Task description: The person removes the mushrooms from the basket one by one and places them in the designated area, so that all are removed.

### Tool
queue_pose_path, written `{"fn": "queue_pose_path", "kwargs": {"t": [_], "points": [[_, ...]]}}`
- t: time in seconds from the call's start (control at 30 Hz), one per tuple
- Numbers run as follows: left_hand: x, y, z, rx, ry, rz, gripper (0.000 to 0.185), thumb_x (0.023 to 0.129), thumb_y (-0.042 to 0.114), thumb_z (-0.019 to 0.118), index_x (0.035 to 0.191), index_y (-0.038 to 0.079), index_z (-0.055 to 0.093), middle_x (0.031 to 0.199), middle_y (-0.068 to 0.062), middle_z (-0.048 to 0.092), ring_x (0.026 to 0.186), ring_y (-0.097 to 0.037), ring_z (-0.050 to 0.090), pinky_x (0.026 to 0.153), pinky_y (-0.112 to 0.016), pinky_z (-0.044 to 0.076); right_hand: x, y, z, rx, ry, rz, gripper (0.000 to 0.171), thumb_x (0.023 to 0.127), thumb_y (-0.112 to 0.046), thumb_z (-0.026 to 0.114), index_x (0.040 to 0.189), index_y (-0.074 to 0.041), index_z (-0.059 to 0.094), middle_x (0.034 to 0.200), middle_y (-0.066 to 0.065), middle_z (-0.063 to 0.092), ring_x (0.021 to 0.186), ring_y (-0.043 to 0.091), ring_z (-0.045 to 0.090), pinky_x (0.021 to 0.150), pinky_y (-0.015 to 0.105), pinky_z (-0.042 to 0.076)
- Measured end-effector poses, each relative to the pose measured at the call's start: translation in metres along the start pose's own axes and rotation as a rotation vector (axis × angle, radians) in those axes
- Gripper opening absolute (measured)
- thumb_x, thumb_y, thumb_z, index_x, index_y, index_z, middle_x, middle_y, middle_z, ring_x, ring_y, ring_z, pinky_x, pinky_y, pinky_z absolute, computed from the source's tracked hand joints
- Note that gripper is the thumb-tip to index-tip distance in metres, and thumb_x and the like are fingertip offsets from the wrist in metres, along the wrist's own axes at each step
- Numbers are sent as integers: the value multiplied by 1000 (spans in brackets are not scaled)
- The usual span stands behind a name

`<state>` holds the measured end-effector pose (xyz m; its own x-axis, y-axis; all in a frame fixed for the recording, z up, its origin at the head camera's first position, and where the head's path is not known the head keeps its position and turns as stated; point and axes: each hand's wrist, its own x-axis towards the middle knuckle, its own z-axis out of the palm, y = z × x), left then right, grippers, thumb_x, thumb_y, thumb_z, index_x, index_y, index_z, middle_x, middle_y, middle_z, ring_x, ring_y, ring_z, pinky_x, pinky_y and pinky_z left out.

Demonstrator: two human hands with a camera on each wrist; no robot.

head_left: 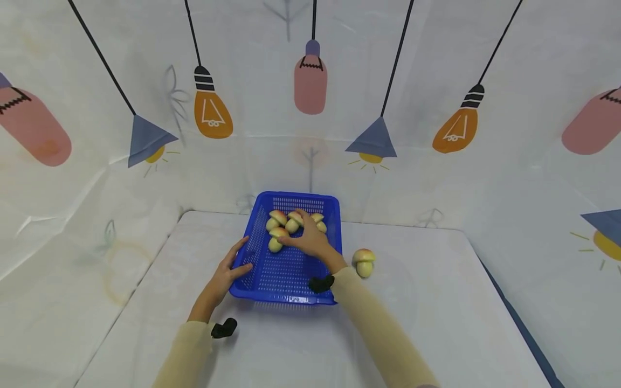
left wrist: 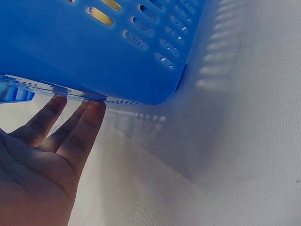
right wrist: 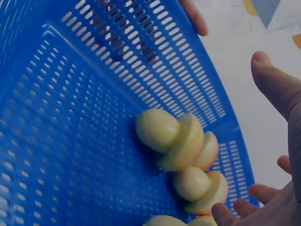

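In the head view, a blue plastic basket [head_left: 286, 280] with slotted walls holds several toy mushrooms [head_left: 275, 247] with yellow-and-red caps, grouped toward its far end. My right hand [head_left: 312, 240] reaches over the basket from the right, above these mushrooms. In the right wrist view its thumb and fingers [right wrist: 261, 193] are spread apart, with nothing between them. My left hand [head_left: 224, 277] is at the basket's left side. Its straight fingers [left wrist: 84, 132] touch the outer wall in the left wrist view. Another toy mushroom [head_left: 364, 262] sits on the table, right of the basket.
A white-covered table [head_left: 436, 302] carries the basket. Behind it hangs a white sheet [head_left: 262, 161] printed with lamps and bulbs, which also runs along the sides. A dark strap end [head_left: 224, 328] sticks out at the left cuff.
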<state>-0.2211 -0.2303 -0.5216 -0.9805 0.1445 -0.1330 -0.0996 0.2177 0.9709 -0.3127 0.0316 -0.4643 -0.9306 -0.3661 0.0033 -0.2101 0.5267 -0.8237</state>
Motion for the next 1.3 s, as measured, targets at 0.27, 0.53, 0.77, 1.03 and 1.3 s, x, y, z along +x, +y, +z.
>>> {"fn": "queue_pose_path", "kwargs": {"t": [0.27,0.53,0.77,1.03,1.3], "points": [[1,0,0,-3,-12,11,76,102,26,59,164,43,18,172,-19,11,152,-48,24,120,-70,20,8,6,15,77,-16,-46,96,90,-32,79,163,-7,22,168,15,26,155,37,28,122,57,30],[0,-6,1,-3,-1,-9,75,102,26,59,164,41,19,173,-18,8,155,-49,17,120,-71,17,10,8,25,55,-55,-32,97,90,-30,80,163,-6,21,169,14,26,155,35,28,122,55,31],[2,-6,0,-8,-7,9,75,102,26,58,164,41,18,173,-16,6,155,-48,16,121,-71,16,16,12,29,1,-88,-42,96,91,-30,79,163,-5,21,167,18,30,151,38,35,120,56,33],[3,-4,1,-24,-12,12,75,103,26,58,164,42,18,173,-16,7,153,-48,21,121,-70,19,21,17,35,-61,-99,-29,91,91,-31,79,162,-5,28,159,19,42,146,36,43,118,52,38],[0,-3,1,-29,-9,19,74,103,26,57,163,43,19,173,-16,8,154,-47,20,121,-70,17,23,19,38,-110,-104,-65,83,90,-30,77,156,-1,37,156,21,45,142,38,48,116,53,40]]}}
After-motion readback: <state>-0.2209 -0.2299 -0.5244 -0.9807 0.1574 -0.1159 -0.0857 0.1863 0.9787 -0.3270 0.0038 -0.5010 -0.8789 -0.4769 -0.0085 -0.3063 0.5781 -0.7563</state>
